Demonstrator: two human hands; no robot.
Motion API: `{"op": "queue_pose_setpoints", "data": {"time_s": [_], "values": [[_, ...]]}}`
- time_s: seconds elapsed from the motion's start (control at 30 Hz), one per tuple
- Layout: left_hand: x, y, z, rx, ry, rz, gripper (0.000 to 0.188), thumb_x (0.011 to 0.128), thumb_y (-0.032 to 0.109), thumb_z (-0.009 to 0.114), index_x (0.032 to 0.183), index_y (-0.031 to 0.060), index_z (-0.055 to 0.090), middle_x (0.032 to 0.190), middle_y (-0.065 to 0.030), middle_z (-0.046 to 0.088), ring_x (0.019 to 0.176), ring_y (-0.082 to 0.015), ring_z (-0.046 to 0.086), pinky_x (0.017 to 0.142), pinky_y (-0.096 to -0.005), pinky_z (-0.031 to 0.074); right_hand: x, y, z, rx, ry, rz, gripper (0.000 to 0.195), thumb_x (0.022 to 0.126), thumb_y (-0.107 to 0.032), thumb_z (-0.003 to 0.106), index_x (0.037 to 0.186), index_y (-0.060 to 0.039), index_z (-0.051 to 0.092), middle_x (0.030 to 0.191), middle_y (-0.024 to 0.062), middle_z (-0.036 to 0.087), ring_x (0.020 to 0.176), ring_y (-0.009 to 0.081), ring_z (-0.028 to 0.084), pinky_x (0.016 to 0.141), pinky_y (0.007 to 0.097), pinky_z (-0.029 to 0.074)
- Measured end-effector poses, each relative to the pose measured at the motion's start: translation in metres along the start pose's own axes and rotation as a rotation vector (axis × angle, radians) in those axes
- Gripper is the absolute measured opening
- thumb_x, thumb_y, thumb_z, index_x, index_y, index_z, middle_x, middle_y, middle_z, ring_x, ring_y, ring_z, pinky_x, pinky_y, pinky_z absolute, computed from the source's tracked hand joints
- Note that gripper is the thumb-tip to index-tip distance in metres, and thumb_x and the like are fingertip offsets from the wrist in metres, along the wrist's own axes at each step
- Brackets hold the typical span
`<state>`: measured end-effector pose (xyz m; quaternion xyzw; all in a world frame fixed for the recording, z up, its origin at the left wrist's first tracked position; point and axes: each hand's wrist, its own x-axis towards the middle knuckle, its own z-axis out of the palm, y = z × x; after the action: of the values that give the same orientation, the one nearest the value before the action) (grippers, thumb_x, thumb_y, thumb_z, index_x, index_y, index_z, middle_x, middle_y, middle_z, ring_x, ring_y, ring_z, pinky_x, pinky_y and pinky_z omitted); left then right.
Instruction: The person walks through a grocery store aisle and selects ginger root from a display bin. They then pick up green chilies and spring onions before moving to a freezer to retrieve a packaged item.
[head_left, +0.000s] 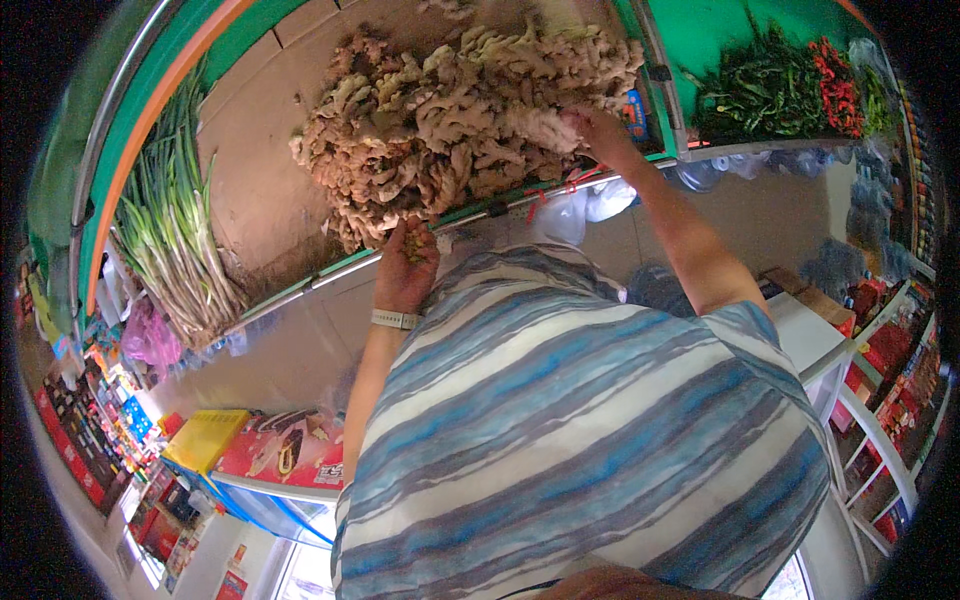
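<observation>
A broad heap of ginger roots (450, 127) lies on brown cardboard (251, 112) in a green-edged display bin. At the heap's lower left edge is my left hand (407, 259), palm up, its fingers curled round small yellowish-green pieces that I cannot name for certain; a pale band circles that wrist. My right hand (592, 135) reaches to the right end of the heap, its fingers on a pale, blurred ginger root (551, 129). A red tie or string (574, 182) hangs over the bin's front rail, below that hand.
Spring onions (176, 247) lie at the bin's left end. A divider (664, 75) separates the ginger from green peppers (765, 90) and red chillies (834, 86). Clear plastic bags (574, 214) hang along the metal front rail (345, 271). A blue packet (636, 115) stands beside the divider.
</observation>
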<state>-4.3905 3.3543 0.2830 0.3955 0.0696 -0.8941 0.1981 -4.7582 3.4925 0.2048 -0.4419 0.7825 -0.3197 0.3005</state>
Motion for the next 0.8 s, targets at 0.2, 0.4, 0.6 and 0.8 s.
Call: {"op": "queue_pose_setpoints", "data": {"time_s": [0.2,0.4,0.6,0.8], "values": [[-0.003,-0.035,-0.018,-0.013,0.009,0.03,0.023,0.098,0.024,0.047,0.102,0.0028,0.055,0.083,-0.0056,0.058,0.071,-0.0142,0.056,0.058,-0.0243,0.047,0.02,-0.09,-0.008,0.554,-0.09,0.374,0.048,0.092,-0.045,0.053,0.125,-0.0098,0.053,0.12,0.0068,0.056,0.109,0.0265,0.055,0.079,0.0403,0.05],[-0.018,-0.053,-0.025,0.009,0.028,0.103,0.019,0.096,0.02,0.05,0.1,0.0033,0.057,0.083,-0.0052,0.059,0.073,-0.0142,0.056,0.059,-0.0231,0.047,0.024,-0.099,0.021,1.084,-0.058,0.489,0.038,0.092,-0.041,0.054,0.12,-0.0147,0.054,0.107,0.0061,0.059,0.088,0.0214,0.059,0.063,0.0321,0.054],[-0.034,-0.064,-0.014,0.047,-0.039,0.104,0.02,0.095,0.02,0.052,0.103,0.0026,0.057,0.085,-0.0048,0.059,0.074,-0.0142,0.056,0.06,-0.0227,0.047,-0.01,-0.132,0.012,1.723,-0.382,0.398,0.032,0.093,-0.03,0.053,0.115,-0.0065,0.052,0.089,-0.0022,0.056,0.07,0.0106,0.054,0.047,0.0235,0.042],[-0.045,-0.093,-0.026,0.149,-0.12,0.126,0.019,0.095,0.018,0.052,0.104,0.0024,0.057,0.085,-0.0044,0.059,0.074,-0.0136,0.056,0.06,-0.0227,0.047,-0.076,-0.146,0.009,2.163,-0.736,0.311,0.029,0.093,-0.025,0.052,0.112,-0.0036,0.052,0.071,-0.0022,0.043,0.059,0.0081,0.044,0.042,0.0206,0.029]]}}
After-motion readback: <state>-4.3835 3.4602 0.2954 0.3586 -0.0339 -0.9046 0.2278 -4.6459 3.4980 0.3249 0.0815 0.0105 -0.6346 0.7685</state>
